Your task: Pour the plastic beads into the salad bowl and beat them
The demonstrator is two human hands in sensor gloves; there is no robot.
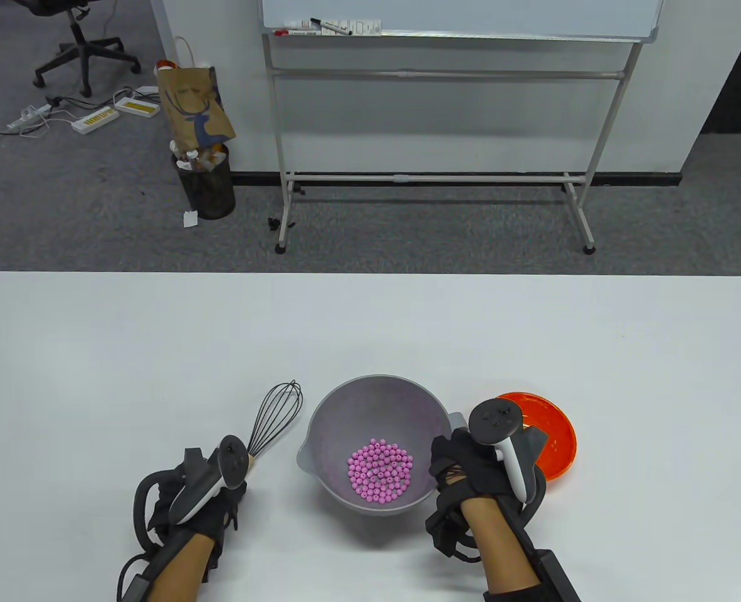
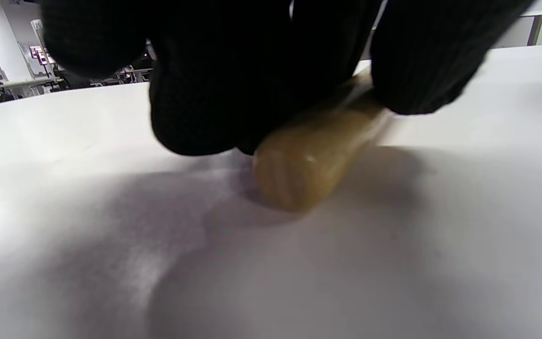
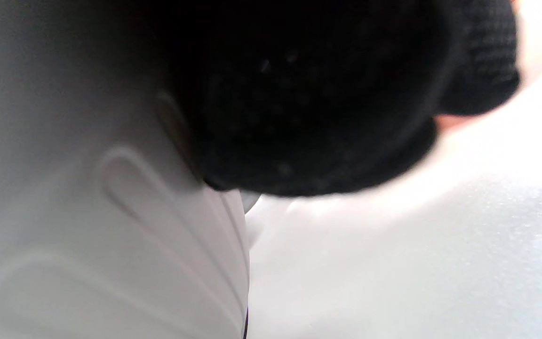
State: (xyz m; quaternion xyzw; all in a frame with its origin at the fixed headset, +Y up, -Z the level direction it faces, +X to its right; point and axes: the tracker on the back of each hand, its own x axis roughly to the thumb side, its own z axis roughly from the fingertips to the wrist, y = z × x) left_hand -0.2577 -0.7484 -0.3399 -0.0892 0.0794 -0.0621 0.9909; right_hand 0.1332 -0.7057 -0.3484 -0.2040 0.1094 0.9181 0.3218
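A grey salad bowl [image 1: 377, 401] stands near the table's front edge with a heap of pink plastic beads [image 1: 380, 470] in its bottom. To its left a black wire whisk [image 1: 276, 414] lies on the table. My left hand [image 1: 220, 483] has its gloved fingers [image 2: 233, 84] curled round the whisk's wooden handle [image 2: 308, 165], whose end touches the table. My right hand [image 1: 464, 464] grips the bowl's right-hand rim handle; the bowl's outer wall [image 3: 111, 212] fills the left of the right wrist view under dark fingers [image 3: 322, 103].
An empty orange dish [image 1: 552, 439] lies just right of the bowl, partly behind my right hand. Beyond the white table [image 1: 370, 326] are a whiteboard stand [image 1: 433, 175], a bin [image 1: 207, 182] and an office chair [image 1: 76, 37].
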